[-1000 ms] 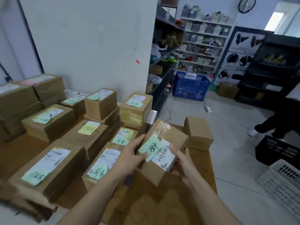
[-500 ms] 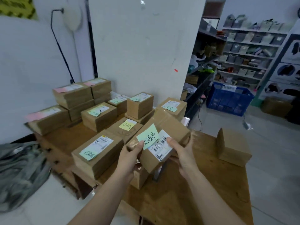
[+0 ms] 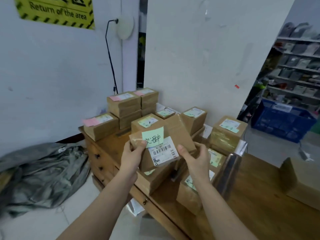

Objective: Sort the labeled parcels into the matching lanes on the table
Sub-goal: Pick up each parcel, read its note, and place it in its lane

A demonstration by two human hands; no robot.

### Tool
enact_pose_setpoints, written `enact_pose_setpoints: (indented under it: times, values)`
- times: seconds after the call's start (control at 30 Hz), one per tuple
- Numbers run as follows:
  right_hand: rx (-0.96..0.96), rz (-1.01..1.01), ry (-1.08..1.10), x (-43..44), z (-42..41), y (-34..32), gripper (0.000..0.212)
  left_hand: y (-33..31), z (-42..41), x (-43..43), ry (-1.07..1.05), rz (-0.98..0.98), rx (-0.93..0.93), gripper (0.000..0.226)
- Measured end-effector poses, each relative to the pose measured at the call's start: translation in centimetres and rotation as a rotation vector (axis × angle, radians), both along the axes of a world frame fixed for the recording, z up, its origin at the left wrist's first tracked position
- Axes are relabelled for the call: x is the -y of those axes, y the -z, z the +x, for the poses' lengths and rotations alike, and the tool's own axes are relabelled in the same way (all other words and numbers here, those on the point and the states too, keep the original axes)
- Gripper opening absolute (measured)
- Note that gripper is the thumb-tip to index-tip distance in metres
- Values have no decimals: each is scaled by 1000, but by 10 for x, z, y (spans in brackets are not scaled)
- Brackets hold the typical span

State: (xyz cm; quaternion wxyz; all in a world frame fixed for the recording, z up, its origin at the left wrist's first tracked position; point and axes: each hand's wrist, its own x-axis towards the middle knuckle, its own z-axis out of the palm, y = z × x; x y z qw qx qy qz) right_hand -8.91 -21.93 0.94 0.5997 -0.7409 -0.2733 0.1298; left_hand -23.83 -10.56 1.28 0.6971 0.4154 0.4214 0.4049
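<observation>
I hold a brown cardboard parcel (image 3: 180, 134) up in front of me, above the wooden table (image 3: 259, 196). A green sticky note and a white barcode label are on its top face. My left hand (image 3: 131, 155) grips its left end, thumb on the note's edge. My right hand (image 3: 195, 156) grips its right side, thumb on top. On the table lie several more parcels: pink-noted ones (image 3: 100, 125) stacked at the far left, green-noted ones (image 3: 195, 116) in the middle and right, partly hidden behind the held parcel.
A plain brown box (image 3: 301, 181) sits at the table's right edge. A grey-green bag heap (image 3: 43, 174) lies on the floor to the left. A blue crate (image 3: 282, 120) and shelves stand at the right. White walls back the table.
My view has swung left and the parcel has risen and turned more upright in both hands. The pink-noted stacks and the bag heap now show more fully.
</observation>
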Motion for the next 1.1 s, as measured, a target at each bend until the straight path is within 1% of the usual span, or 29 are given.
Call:
enact_pose_setpoints:
  times: [0.1,0.13,0.23,0.33,0.43,0.63,0.8,0.9,1.1]
  values:
    - [-19,5,-25,-35,-27,5,60,0,-29,-39,30,42,-16,32]
    - [-15,-3,-30,-46,-36,6,56,2,-38,-52,21,54,-28,33]
    - [-10,-12,-26,-76,-64,13,50,1,-62,-87,-46,121,-129,50]
    - [-22,-24,-11,-103,-87,18,37,2,-79,-118,-55,174,-204,53]
    - [-11,-45,11,-125,-102,19,32,3,-90,-148,-28,213,-251,51]
    - [7,-104,30,-170,-103,27,35,9,-88,-196,17,290,-337,49]
    - [18,-150,28,-205,-87,38,35,20,-74,-235,38,275,-420,56]
    - [19,-187,39,-230,-72,48,40,27,-57,-260,49,294,-495,56]
    - [71,-282,58,-270,-45,59,47,41,-27,-298,60,264,-541,55]
